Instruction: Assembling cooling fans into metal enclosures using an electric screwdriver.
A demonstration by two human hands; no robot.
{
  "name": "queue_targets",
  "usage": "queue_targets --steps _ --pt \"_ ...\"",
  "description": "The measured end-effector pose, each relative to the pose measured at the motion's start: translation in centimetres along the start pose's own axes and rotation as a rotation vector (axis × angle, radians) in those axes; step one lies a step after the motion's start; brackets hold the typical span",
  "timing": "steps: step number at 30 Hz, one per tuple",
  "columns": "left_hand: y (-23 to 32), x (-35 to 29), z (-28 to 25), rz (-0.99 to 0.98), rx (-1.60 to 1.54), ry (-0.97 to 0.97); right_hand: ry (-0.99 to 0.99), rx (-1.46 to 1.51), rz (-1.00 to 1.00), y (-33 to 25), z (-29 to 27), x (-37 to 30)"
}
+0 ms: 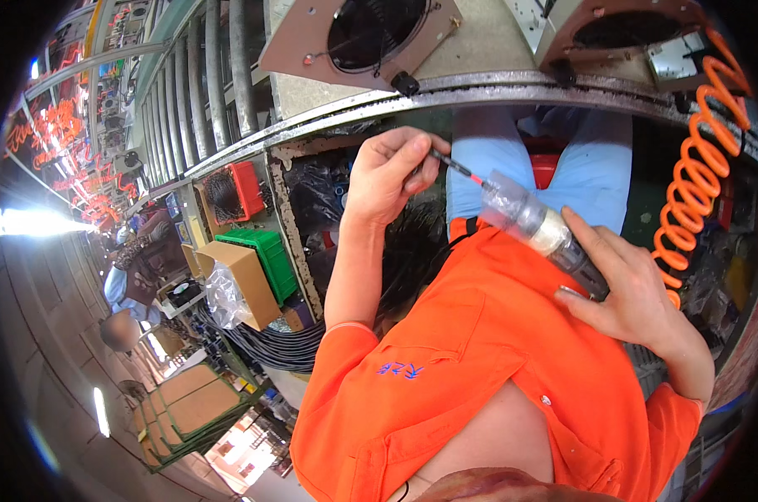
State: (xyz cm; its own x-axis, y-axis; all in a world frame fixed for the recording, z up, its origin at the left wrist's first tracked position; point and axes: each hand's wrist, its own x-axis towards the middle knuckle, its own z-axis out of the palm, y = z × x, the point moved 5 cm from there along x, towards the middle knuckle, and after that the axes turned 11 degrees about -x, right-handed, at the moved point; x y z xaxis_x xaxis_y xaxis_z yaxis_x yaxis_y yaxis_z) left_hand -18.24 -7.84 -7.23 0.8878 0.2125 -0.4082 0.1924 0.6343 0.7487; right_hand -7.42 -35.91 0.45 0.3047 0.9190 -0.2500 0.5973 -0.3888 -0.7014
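Note:
Across my lap lies a pneumatic screwdriver (555, 238), its body partly wrapped in clear plastic. My right hand (621, 280) is closed around its rear end, with the fingers along the top and the thumb below. A thin dark bit (458, 166) sticks out of the front, with a red part where it meets the tool. My left hand (395, 171) pinches the far end of this bit between thumb and fingers. Whether a screw sits at the bit's tip is hidden by the left fingers.
Ahead runs a metal-edged workbench (496, 67) bearing grey housings with round black openings (379, 33). An orange coiled air hose (688, 184) hangs at the right. Left are a roller conveyor (203, 92), a red bin (246, 188), a green crate (270, 255), a cardboard box (241, 280) and another person (132, 293).

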Motion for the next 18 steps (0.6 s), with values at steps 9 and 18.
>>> queue_targets --steps 9,18 --pt "2.7 0.2 -1.8 0.646 0.287 0.551 0.251 0.359 0.063 0.3 4.5 2.5" --pt "7.1 3.7 -3.2 0.806 0.513 0.352 0.318 0.519 0.031 0.2 6.5 6.1"
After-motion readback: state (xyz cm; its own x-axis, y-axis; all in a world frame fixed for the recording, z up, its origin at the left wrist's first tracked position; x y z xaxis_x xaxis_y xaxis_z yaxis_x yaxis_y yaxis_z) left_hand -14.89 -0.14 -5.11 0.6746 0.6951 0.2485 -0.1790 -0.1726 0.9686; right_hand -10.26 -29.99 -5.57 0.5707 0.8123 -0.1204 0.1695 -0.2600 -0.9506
